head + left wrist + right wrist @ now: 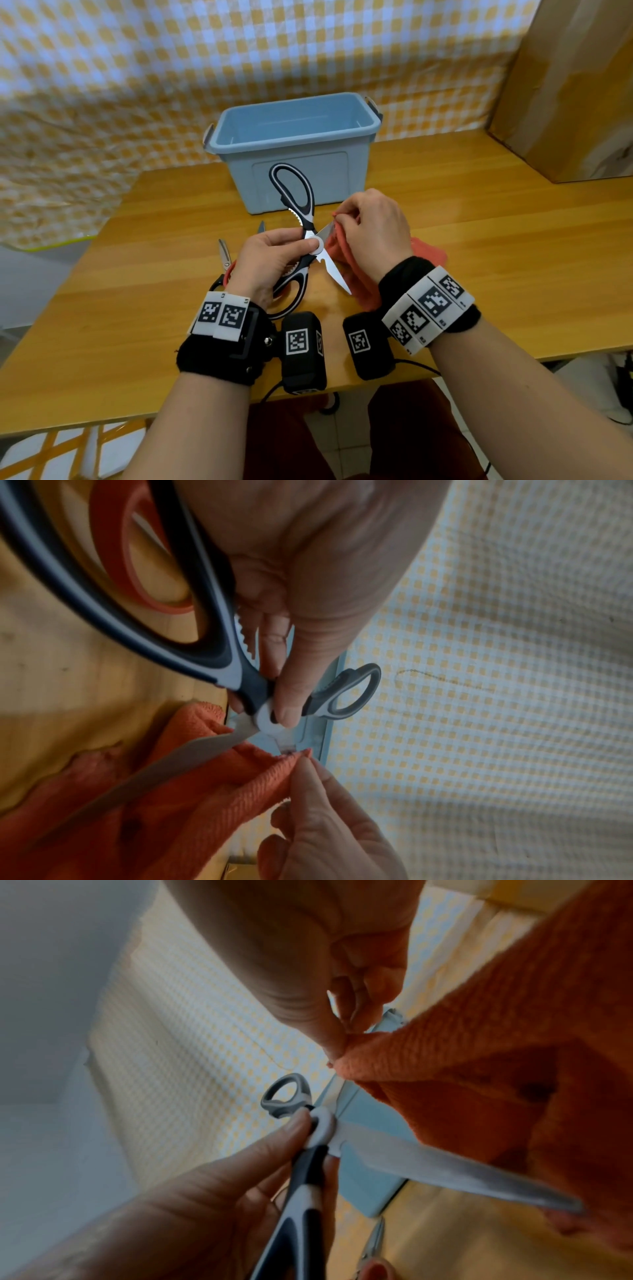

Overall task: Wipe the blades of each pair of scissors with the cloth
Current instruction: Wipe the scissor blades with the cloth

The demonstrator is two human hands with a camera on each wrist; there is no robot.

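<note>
Black-and-white kitchen scissors (310,219) are held spread wide above the wooden table (479,274). My left hand (274,260) grips them at the white pivot (268,719), thumb pressed on it. One blade (337,274) points down toward me; the other blade is wrapped in the orange cloth (346,260). My right hand (373,233) pinches that cloth (479,1069) around the far blade near the pivot (323,1127). A second pair of scissors (224,255) with red handles lies on the table under my left hand, partly hidden.
A light blue plastic bin (298,144) stands just behind the scissors. A cardboard box (575,89) fills the back right corner. A yellow checked sheet (137,68) hangs behind the table. The table's near edge is below my wrists.
</note>
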